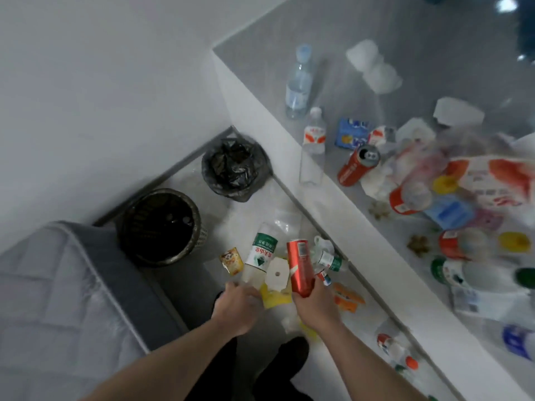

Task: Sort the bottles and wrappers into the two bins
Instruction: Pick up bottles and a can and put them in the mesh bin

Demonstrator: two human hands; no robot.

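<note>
Risk, as a judgement: the right hand (311,303) carries a red can (301,267) by its lower end only, with most of the can standing above the grip, so a loose hold could let it tip out onto the floor litter. The can is neither bottle nor wrapper, so it could be misfiled; nothing visible marks which bin takes what. The left hand (237,308) works among overlapping items, and lifting one may drag a neighbour with it.

Fingers: those of the right hand are curled round the can's base, gripping it. The left hand reaches down to the base of a green-labelled bottle (259,256) lying on the floor. Its fingers appear curled at the bottle's end, but motion blur prevents confirming whether they grip it or only touch it.

Location of task items: a dark woven bin (162,227) and a bin lined with a black bag (236,167) stand on the floor against the wall, side by side. Beside the green-labelled bottle lie a small yellow snack wrapper (231,260), a white card piece (278,274) on a yellow wrapper (275,298), and an orange wrapper (347,299). The counter (333,39) on the right carries more bottles, another red can (357,166) and wrappers, unsorted.
</note>
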